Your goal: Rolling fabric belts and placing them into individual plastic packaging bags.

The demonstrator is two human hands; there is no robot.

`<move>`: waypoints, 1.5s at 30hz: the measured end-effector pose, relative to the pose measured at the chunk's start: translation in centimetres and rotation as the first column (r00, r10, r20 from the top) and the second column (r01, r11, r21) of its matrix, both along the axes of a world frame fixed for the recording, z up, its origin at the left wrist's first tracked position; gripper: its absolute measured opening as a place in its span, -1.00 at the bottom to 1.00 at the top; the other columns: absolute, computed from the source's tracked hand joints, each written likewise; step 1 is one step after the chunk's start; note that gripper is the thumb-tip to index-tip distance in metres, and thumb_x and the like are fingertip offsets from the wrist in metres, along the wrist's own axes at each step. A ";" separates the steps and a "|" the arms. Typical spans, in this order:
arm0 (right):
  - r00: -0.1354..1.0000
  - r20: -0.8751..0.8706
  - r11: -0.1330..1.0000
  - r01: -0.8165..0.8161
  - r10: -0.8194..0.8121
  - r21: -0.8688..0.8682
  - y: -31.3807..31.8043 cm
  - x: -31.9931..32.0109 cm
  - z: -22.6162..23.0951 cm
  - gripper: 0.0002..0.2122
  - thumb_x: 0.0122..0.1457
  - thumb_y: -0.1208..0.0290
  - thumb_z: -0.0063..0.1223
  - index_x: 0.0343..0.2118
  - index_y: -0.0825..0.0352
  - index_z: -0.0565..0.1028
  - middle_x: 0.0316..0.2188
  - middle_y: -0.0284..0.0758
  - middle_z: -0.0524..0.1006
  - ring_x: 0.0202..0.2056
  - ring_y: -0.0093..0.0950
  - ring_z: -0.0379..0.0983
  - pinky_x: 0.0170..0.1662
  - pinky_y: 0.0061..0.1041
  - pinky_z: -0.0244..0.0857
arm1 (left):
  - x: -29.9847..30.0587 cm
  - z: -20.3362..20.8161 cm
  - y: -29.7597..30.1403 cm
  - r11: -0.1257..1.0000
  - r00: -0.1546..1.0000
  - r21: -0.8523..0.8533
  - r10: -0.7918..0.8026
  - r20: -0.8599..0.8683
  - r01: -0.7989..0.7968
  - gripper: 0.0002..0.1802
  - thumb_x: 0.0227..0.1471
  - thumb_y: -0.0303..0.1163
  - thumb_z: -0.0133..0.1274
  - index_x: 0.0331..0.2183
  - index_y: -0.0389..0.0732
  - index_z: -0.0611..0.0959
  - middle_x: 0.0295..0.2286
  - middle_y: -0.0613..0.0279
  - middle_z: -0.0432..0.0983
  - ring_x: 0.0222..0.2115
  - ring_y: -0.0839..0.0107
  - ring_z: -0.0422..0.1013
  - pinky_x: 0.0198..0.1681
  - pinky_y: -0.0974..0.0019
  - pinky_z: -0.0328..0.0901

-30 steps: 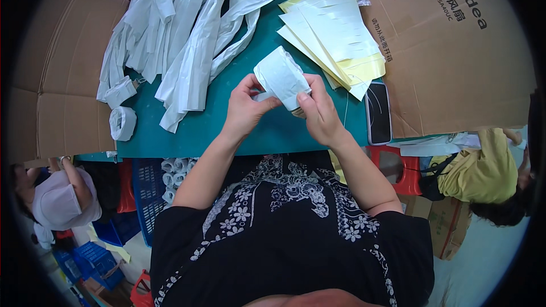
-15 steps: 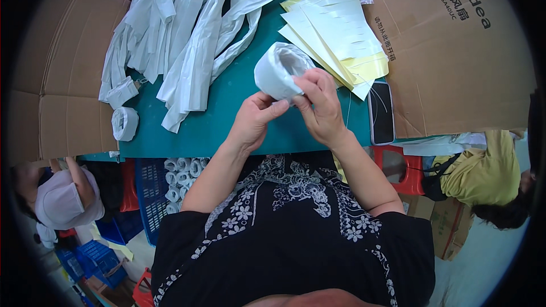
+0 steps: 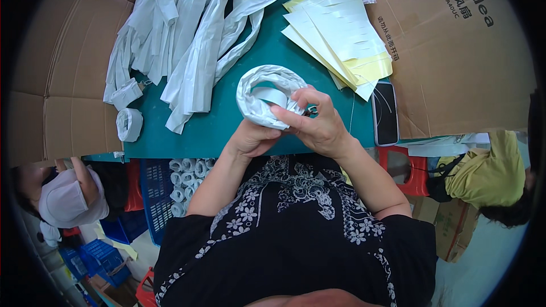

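Holds a crinkled white ring (image 3: 248,99) just above the middle of the frame, over the green worktop (image 3: 187,145), opening tilted up toward the camera. Grips its lower right wall with the right hand (image 3: 323,122), thumb laid across the rim and fingers curled at the far side, beside a small dark metallic piece (image 3: 311,111). Supports the lower edge with the left hand (image 3: 255,137), bent in beneath; cannot tell the exact hold of the left fingers, hidden under the ring. Shows a smooth white band (image 3: 269,95) curving inside the opening. Has long white strips (image 3: 199,40) spread across the upper left of the frame, with another white ring (image 3: 130,124) near their lower ends. Has yellow-and-white sheets (image 3: 341,34) fanned at the upper right, near a phone (image 3: 386,113).
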State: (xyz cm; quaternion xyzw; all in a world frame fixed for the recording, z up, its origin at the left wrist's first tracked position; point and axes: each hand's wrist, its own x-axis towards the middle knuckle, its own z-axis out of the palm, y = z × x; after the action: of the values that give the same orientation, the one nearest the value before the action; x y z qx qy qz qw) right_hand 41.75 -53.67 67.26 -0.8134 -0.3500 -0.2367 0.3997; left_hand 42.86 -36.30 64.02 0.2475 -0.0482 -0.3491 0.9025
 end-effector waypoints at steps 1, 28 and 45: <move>0.998 0.038 0.999 -0.054 0.054 0.003 0.0 0.1 0.2 -0.47 -0.25 0.56 0.29 -0.10 0.17 0.45 -0.22 -0.32 0.17 -0.18 -0.38 0.25 -0.11 -0.43 0.24 | 0.0 0.0 0.0 1.000 1.000 0.001 0.002 0.000 -0.002 -0.37 -0.33 -0.62 0.26 -0.11 -0.18 0.43 -0.13 0.22 0.38 -0.07 0.29 0.33 -0.01 0.18 0.27; 0.978 -0.134 0.986 0.165 -0.160 0.029 1.2 2.4 1.9 -0.44 -0.27 0.28 0.37 -0.17 0.40 0.40 0.07 -0.10 0.15 -0.28 -0.41 0.38 -0.20 -0.48 0.32 | 1.2 -4.4 -0.4 0.952 0.991 -0.284 0.129 0.030 -0.115 -0.45 -0.10 -0.33 0.19 -0.04 -0.06 0.39 -0.29 0.28 0.47 -0.71 0.62 0.28 -0.61 0.54 0.18; 0.997 0.028 0.994 0.076 -0.074 -0.074 -1.0 3.6 0.4 -0.72 -0.12 0.36 0.20 -0.41 0.35 0.35 -0.43 -0.23 0.38 -0.24 -0.19 0.33 -0.16 -0.33 0.24 | 2.0 2.9 0.5 0.130 0.327 0.319 0.052 0.943 -0.939 -0.68 -0.30 -0.23 0.31 -0.46 -0.14 0.56 -0.43 0.29 0.26 -0.46 0.46 0.20 -0.51 0.43 0.10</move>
State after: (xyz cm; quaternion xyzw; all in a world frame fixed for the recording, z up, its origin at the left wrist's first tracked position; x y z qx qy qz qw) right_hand 45.38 -54.66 67.68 -0.8374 -0.3328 -0.2488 0.3552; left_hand 44.84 -35.77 66.90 0.7951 -0.1284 0.2211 0.5499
